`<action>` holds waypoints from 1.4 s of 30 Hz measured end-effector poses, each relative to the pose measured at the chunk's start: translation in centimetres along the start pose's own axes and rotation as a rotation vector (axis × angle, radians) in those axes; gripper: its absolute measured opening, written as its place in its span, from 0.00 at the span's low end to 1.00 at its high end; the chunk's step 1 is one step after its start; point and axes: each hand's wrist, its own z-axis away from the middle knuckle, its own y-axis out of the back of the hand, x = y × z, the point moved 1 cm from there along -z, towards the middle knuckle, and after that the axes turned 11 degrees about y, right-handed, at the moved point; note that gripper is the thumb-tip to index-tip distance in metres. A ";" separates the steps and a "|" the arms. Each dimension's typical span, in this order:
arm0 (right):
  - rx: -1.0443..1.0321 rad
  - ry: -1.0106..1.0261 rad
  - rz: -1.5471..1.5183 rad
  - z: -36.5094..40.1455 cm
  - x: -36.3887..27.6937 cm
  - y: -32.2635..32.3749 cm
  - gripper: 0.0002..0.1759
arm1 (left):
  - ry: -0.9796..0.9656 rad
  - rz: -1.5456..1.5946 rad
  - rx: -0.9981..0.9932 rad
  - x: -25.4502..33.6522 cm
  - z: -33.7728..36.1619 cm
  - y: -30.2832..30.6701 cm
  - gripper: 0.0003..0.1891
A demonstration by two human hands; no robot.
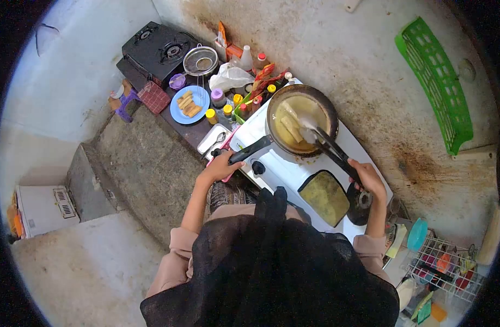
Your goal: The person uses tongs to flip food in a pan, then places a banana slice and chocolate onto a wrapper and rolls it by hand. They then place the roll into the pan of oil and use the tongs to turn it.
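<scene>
Gripping the handle of a frying pan (pixel 282 143), the left hand (pixel 221 167) has its fingers closed around the black grip. The right hand (pixel 371 178) is closed around a pair of tongs (pixel 333 147), whose tips reach down into the pan; whether they pinch anything is too blurred to tell. Pale rolls (pixel 291 127) lie in the oil (pixel 303 104) inside the pan, which sits on the white stove (pixel 282 172). A dark-edged square cloth (pixel 324 198) lies flat on the stove, near the right hand. Beyond the left hand, browned rolls (pixel 188 104) rest on a blue plate (pixel 177 116), beside yellow-capped bottles (pixel 211 116). A spoon (pixel 220 137) lies in a white tray (pixel 209 140).
</scene>
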 end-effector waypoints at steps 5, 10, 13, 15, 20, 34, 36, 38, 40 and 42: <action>0.042 0.005 -0.001 -0.9 1.8 -0.2 0.32 | 0.006 -0.018 0.021 0.0 0.1 -0.1 0.24; 0.138 0.064 -0.100 -2.3 1.3 0.0 0.32 | -0.003 -0.046 0.042 0.0 0.0 -0.2 0.23; 0.144 0.052 -0.170 -0.9 0.7 0.4 0.33 | -0.080 -0.081 0.072 -0.8 -0.5 -0.4 0.25; 0.117 0.011 -0.175 0.3 0.5 0.8 0.33 | -0.037 -0.087 0.051 -0.4 -0.4 -0.3 0.25; 0.030 -0.115 -0.185 0.1 1.3 1.0 0.33 | -0.008 -0.107 0.041 0.3 0.1 0.0 0.25; 0.077 -0.065 -0.135 0.7 -0.2 1.4 0.33 | -0.006 -0.078 0.049 0.3 0.1 -0.1 0.25; 0.034 -0.061 -0.163 -0.3 0.3 0.8 0.32 | -0.020 -0.090 0.059 0.1 0.0 -0.2 0.25; 0.028 -0.024 -0.195 -1.4 0.4 0.1 0.32 | -0.007 -0.074 0.057 -0.1 0.0 -0.2 0.24; 0.061 0.045 -0.230 -2.1 -0.1 -0.7 0.31 | 0.033 -0.029 0.041 0.6 0.5 0.0 0.23; 0.054 0.062 -0.077 -2.2 -0.5 0.1 0.32 | 0.011 -0.032 0.059 0.4 0.4 -0.1 0.23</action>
